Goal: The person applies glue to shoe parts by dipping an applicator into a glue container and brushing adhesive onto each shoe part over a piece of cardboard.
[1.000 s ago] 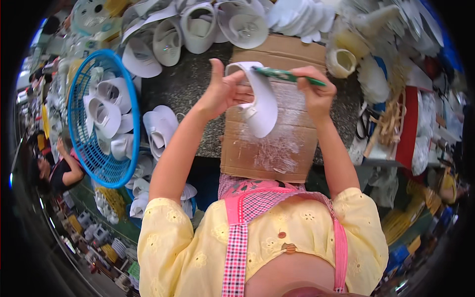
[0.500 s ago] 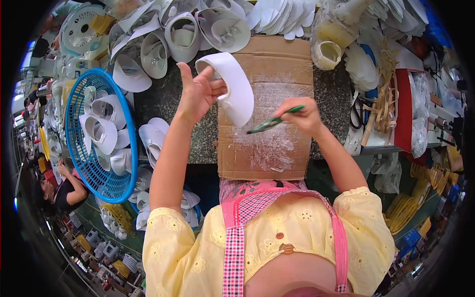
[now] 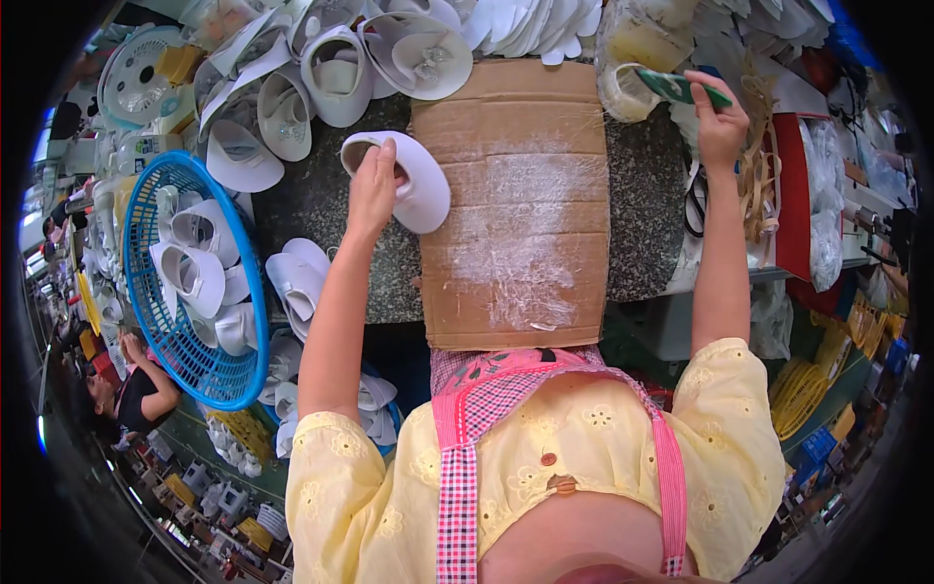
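Observation:
My left hand (image 3: 372, 200) grips a white shoe upper (image 3: 428, 190) by its edge, with the fingers closed at its opening. It is held up at the left edge of a glue-smeared cardboard sheet (image 3: 506, 109). At the upper right my right hand (image 3: 718, 125) is closed round the green handle of a brush (image 3: 678, 88). The brush's tip is at the mouth of a glue-crusted, pale container (image 3: 650, 41) that lies tilted. Whether the bristles are inside the container I cannot tell.
Several white uppers (image 3: 336, 73) are heaped at the back left. A blue basket (image 3: 257, 316) with more uppers stands at the left. Flat white pieces (image 3: 533, 24) lie at the back. Tan strips (image 3: 761, 175) hang at the right. A person (image 3: 146, 389) sits far left.
My right hand has carried the brush from over the cardboard up and right to the container. My left hand has turned the upper and moved it left and slightly nearer.

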`<action>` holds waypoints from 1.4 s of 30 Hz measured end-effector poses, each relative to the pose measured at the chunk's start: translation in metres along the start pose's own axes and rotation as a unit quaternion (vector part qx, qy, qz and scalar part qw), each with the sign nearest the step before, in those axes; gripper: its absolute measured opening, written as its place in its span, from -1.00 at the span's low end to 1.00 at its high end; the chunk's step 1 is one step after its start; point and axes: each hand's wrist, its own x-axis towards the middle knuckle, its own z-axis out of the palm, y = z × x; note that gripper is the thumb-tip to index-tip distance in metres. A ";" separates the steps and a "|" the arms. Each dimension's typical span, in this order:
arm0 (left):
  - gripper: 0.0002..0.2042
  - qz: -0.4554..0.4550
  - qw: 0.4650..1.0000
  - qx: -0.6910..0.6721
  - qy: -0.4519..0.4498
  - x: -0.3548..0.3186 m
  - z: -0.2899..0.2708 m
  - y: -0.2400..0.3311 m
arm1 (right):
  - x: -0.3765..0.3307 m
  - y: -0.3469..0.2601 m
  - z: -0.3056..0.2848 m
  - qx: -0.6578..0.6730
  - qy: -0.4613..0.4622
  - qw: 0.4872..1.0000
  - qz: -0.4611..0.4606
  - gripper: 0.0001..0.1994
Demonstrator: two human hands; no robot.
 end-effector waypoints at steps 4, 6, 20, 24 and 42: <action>-0.70 -0.102 0.943 -0.312 -0.055 0.007 -0.001 -0.003 | -0.017 0.005 0.002 0.027 0.002 1.000 -0.007 -0.90; -0.74 -0.107 0.924 -0.362 -0.055 0.004 -0.002 -0.002 | -0.020 0.004 0.009 0.055 0.008 0.998 -0.010 -0.90; -0.66 0.317 0.860 0.398 0.025 -0.008 -0.005 -0.002 | -0.021 0.015 0.027 -0.005 0.057 0.998 -0.037 -0.88; -0.64 0.151 0.918 0.355 0.088 -0.034 0.008 -0.005 | -0.023 0.039 0.019 -0.144 0.025 0.980 -0.135 -0.86; -0.55 0.408 0.844 0.308 0.162 -0.102 -0.005 -0.056 | -0.013 0.048 -0.009 -0.172 0.004 0.980 -0.101 -0.78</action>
